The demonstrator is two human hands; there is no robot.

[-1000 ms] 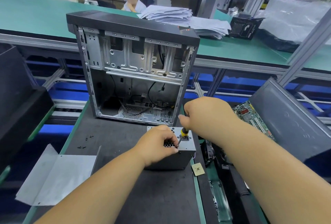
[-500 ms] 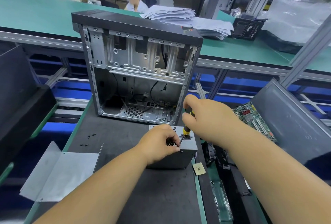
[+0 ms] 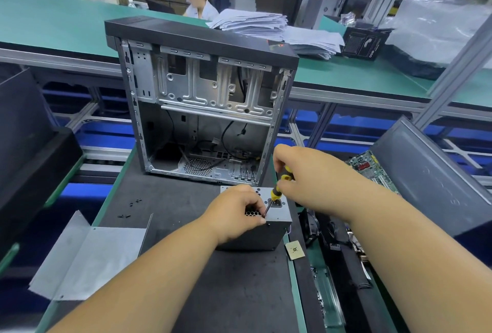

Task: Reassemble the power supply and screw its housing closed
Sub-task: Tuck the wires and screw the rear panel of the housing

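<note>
Computer case (image 3: 202,98), open side facing the camera, stands upright on the dark mat (image 3: 186,266). It serves as landmark.

Power supply (image 3: 266,228): a grey metal box on the mat just in front of the case's lower right corner. Judged rigid and fairly heavy for its size, sheet-metal walls stiff, edges possibly sharp. Smooth painted sides may slide on the mat under a pushing tool, so it is best braced from the top and side, clear of the vent holes and the socket.

Left hand (image 3: 234,215): rests on top of the box, fingertips pinched together at the screwdriver's tip, apparently steadying a screw that is too small to make out.

Right hand (image 3: 308,175): in front of the case's right edge, fingers wrapped round the handle.

Screwdriver (image 3: 275,191): yellow-and-black grip, thin shaft slanting down to the box's top edge. Slim tip likely to slip off the head if tilted.

Loose screws (image 3: 124,216): tiny, dark, scattered on the mat in front of the case's left side. Light, prone to rolling.
</note>
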